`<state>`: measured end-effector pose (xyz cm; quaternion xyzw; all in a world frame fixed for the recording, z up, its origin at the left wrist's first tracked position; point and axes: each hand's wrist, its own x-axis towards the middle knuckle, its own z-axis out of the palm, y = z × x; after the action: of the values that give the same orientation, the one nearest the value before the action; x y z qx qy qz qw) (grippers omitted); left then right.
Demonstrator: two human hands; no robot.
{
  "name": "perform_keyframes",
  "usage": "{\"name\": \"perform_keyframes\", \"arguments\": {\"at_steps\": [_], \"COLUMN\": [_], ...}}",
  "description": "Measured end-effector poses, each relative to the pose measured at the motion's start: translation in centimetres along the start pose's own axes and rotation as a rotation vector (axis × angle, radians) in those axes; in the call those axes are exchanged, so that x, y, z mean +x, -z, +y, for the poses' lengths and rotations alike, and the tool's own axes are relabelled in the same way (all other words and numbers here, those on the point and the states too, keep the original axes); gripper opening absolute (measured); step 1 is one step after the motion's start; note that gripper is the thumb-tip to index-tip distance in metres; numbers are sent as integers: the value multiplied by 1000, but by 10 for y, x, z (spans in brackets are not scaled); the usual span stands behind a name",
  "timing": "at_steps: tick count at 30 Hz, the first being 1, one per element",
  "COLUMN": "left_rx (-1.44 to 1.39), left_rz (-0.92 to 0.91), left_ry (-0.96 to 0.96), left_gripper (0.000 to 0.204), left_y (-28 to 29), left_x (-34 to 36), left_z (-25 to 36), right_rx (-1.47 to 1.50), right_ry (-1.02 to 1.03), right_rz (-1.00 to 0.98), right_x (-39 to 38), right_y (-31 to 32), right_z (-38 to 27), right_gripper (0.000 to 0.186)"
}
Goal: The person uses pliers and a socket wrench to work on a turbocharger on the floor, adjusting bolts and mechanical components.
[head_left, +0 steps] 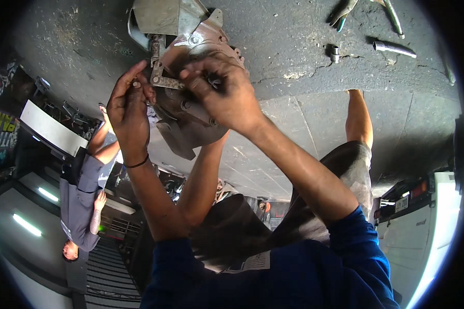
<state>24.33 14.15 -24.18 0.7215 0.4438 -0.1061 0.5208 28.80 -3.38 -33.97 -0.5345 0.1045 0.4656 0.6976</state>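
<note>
A greasy metal housing (203, 44) with bolted plates and a bracket sits at the top centre, in front of me. A flat metal link (166, 81) crosses its near face and joins an upright rusty rod (155, 51). My left hand (130, 110) is at the housing's left side, its fingers bent together round a small pin-like metal piece (136, 84) beside the link. Over the housing's right side, my right hand (226, 95) has curled fingers, thumb and forefinger at the link's right end. Whatever lies inside its grip is hidden.
On the dark floor at upper right lie a socket (335, 53), a metal tube (395, 49), a rod-like tool (394, 19) and a glove (345, 14). A person in dark clothes (80, 198) is at left, near a white panel (51, 129). A white vehicle (407, 252) stands at right.
</note>
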Motion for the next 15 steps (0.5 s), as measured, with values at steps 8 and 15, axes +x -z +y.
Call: {"name": "perform_keyframes", "arguments": {"at_steps": [8, 15], "left_rx": [-260, -258], "left_rz": [181, 153], "left_ry": [-20, -39], "left_gripper": [29, 24], "left_y": [0, 4], "left_x": [-1, 2], "left_z": [-13, -21], "right_rx": [-331, -353], "right_ry": [146, 133], "right_rz": [-17, 48], "right_x": [5, 8], "right_y": [-42, -51], "right_z": [-31, -36], "right_gripper": [36, 34]}}
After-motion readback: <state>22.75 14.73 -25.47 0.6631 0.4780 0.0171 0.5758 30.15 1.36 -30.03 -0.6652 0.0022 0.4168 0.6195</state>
